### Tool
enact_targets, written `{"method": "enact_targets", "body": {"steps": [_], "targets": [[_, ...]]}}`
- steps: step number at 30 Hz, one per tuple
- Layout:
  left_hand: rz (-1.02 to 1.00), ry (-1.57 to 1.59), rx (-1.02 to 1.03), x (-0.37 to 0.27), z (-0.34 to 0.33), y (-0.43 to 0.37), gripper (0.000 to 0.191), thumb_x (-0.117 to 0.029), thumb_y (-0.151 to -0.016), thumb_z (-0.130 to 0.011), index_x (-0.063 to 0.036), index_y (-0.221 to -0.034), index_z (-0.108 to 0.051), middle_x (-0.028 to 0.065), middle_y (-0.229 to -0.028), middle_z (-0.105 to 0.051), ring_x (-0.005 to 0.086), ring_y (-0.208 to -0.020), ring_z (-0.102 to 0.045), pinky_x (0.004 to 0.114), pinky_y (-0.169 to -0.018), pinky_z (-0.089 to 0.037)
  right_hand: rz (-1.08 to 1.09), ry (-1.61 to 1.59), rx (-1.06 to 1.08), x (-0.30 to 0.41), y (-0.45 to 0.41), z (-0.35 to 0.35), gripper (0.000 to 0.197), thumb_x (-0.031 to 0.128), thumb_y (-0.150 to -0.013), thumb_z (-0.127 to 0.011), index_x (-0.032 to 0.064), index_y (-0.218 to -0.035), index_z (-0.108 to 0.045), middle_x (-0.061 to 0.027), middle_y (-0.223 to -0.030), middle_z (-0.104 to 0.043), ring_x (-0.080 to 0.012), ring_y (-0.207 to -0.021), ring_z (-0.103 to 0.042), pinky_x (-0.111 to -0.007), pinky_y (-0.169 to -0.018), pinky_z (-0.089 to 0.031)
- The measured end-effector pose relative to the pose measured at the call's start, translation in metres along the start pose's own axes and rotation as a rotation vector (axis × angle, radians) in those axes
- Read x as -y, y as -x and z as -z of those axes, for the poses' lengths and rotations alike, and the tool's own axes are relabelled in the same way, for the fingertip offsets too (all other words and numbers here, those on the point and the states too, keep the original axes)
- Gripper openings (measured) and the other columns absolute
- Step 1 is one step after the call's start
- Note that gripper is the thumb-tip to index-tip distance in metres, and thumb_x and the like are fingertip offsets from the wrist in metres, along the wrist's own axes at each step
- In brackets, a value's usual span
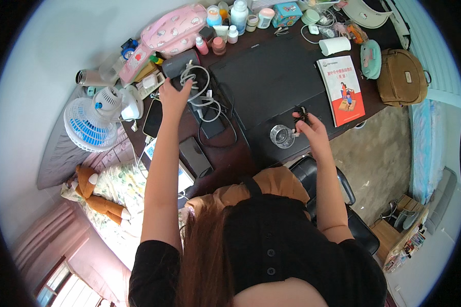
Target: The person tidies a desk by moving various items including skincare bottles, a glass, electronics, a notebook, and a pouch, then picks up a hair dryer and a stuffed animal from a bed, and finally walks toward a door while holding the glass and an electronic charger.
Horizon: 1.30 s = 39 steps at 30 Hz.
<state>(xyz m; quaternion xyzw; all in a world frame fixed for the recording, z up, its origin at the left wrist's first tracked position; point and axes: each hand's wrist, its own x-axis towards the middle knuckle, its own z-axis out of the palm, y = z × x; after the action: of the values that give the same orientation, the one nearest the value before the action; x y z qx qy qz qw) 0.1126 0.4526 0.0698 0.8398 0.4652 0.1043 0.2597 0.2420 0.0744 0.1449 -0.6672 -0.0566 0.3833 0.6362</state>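
Observation:
My left hand (173,96) reaches to the back left of the dark table, its thumb and fingers apart. The thumb is beside a coiled grey-white cable (194,75), and the fingers are near a dark grey case (178,63); whether they touch is unclear. Between the thumb and fingers of my right hand (313,132) is a small black hair clip (301,114), partly covered by the fingers. Just left of that hand, a clear glass mug (282,136) stands on a large black mat (272,84), its handle by my fingertips.
A book (342,90) lies on the right, before a brown backpack (401,76). Bottles, including a white one (239,17), line the back. A white fan (94,119), smartphone (153,119) and black power adapter (211,124) are left. A black chair (345,186) is behind.

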Motion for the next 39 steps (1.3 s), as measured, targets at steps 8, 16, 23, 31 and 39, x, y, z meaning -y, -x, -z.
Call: {"method": "enact_targets", "body": {"steps": [8,16,23,31,39], "targets": [[0.123,0.478,-0.082,0.043,0.061,0.144,0.031,-0.015,-0.088,-0.059,-0.0006,-0.114,-0.054,0.0104,-0.107,-0.059,0.0174,-0.095,-0.058,0.029,-0.079,-0.047,0.186,0.805,-0.119,-0.042,-0.003,0.051,0.03,0.016,-0.08,-0.066,0.0038,-0.106,-0.063,-0.0087,-0.076,-0.06,-0.022,-0.07,-0.057,-0.032,-0.064,-0.046],[0.376,0.543,-0.285,0.13,0.07,0.242,0.018,-0.011,-0.088,-0.055,-0.0001,-0.101,-0.06,0.0042,-0.083,-0.061,0.0102,-0.073,-0.055,0.024,-0.065,-0.044,0.249,1.28,0.052,-0.107,-0.005,0.072,0.036,0.017,-0.071,-0.071,0.0054,-0.104,-0.063,-0.0222,-0.082,-0.061,-0.0386,-0.082,-0.058,-0.045,-0.072,-0.047],[0.465,0.324,-0.338,0.159,0.071,0.3,0.018,-0.013,-0.087,-0.056,0.0002,-0.098,-0.061,0.0038,-0.083,-0.059,0.011,-0.074,-0.053,0.026,-0.069,-0.044,0.263,1.236,0.087,-0.121,-0.011,0.067,0.033,0.018,-0.074,-0.069,-0.0009,-0.099,-0.061,-0.0206,-0.087,-0.062,-0.0392,-0.084,-0.058,-0.045,-0.073,-0.046],[0.482,0.289,-0.348,0.167,0.047,0.327,0.024,-0.014,-0.082,-0.062,0.0003,-0.1,-0.059,0.0084,-0.086,-0.059,0.016,-0.073,-0.055,0.031,-0.068,-0.046,0.058,0.975,0.216,-0.148,-0.01,0.073,0.03,0.023,-0.079,-0.067,-0.0048,-0.083,-0.055,-0.0204,-0.07,-0.057,-0.0384,-0.067,-0.054,-0.041,-0.061,-0.043],[0.483,0.348,-0.313,0.179,0.03,0.343,0.035,-0.019,-0.081,-0.065,-0.0006,-0.109,-0.056,0.0114,-0.1,-0.057,0.0236,-0.086,-0.055,0.035,-0.08,-0.045,0.069,0.772,0.309,-0.131,0.011,0.017,0.025,0.021,-0.083,-0.066,-0.0025,-0.079,-0.059,-0.0084,-0.062,-0.059,-0.0137,-0.056,-0.056,-0.028,-0.054,-0.044]]}}
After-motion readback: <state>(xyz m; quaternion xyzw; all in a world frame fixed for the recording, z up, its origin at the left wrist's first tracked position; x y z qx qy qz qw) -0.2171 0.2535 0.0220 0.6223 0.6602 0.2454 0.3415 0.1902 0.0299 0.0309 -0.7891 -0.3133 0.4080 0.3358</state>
